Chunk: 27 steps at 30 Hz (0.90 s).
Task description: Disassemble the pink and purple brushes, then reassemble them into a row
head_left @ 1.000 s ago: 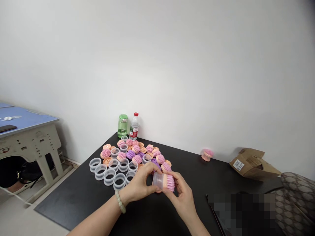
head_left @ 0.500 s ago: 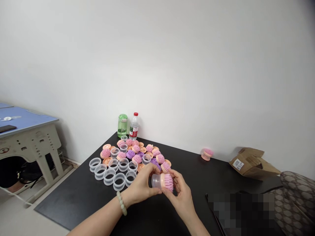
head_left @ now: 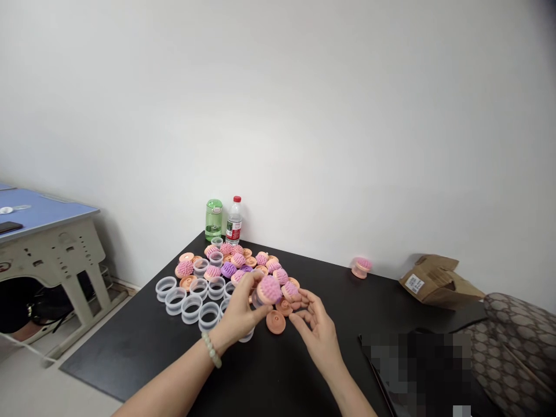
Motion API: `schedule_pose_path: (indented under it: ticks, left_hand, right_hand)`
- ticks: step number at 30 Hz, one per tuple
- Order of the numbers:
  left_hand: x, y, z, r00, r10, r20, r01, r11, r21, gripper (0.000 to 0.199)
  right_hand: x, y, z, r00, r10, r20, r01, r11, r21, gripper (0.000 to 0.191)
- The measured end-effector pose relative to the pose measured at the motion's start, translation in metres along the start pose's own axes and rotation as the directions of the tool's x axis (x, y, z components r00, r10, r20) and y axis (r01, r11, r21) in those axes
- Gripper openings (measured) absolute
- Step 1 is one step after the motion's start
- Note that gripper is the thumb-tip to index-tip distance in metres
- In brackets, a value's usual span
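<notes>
My left hand [head_left: 240, 313], a beaded bracelet at its wrist, is closed around a scalp massage brush [head_left: 270, 289]. The brush has pink bristles on a peach base, and a translucent ring shows partly under it. My right hand [head_left: 318, 329] is off to the right of the brush, fingers apart and holding nothing. Below the held brush, a peach disc [head_left: 275, 322] lies on the black table. Beyond my hands spreads a pile of pink and purple bristle heads [head_left: 228, 269] mixed with peach discs. Several translucent rings [head_left: 191, 310] stand to the left, some partly hidden by my left hand.
A green bottle [head_left: 214, 220] and a red-capped water bottle [head_left: 233, 223] stand by the wall. One pink brush [head_left: 361, 267] sits apart, further right, near a crumpled brown paper bag [head_left: 430, 281]. A patterned cloth [head_left: 516, 341] lies at right; a blue desk [head_left: 39, 214] stands left.
My right hand has let go of the brush and moved slightly right. My left hand has raised the brush and tilted its bristles up and towards me.
</notes>
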<state>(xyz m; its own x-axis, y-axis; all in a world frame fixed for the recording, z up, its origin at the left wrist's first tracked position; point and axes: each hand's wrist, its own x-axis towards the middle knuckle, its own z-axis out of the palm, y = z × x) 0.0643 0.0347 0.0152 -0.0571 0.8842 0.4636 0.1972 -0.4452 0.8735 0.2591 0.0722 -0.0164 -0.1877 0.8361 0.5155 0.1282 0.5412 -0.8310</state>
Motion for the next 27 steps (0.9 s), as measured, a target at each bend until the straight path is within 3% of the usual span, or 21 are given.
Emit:
schedule_pose_path:
  ticks: [5,10,19,23,27]
  left_hand:
    - [0.006,-0.011,-0.004,0.976,-0.203,-0.085,0.159,0.918,-0.362,0.059]
    - [0.004,-0.013,-0.001,0.979,-0.202,-0.018,0.179,0.901,-0.396,0.058]
    - [0.003,-0.014,0.002,0.976,-0.215,0.022,0.204,0.879,-0.43,0.061]
    - [0.004,-0.015,0.003,0.975,-0.218,0.034,0.209,0.865,-0.457,0.061]
    - [0.004,-0.017,0.003,0.975,-0.219,0.046,0.216,0.864,-0.454,0.059]
  right_hand:
    - [-0.002,0.017,0.001,0.986,0.087,0.141,-0.039,0.95,-0.309,0.038]
    - [-0.01,0.025,0.015,0.98,0.031,0.194,0.077,0.849,-0.523,0.054]
    - [-0.011,0.022,0.019,0.956,-0.006,0.292,0.193,0.764,-0.616,0.047]
    - [-0.009,0.012,0.019,0.932,0.063,0.358,0.204,0.725,-0.658,0.028]
    - [-0.005,0.009,0.012,0.932,0.103,0.347,0.124,0.809,-0.574,0.039]
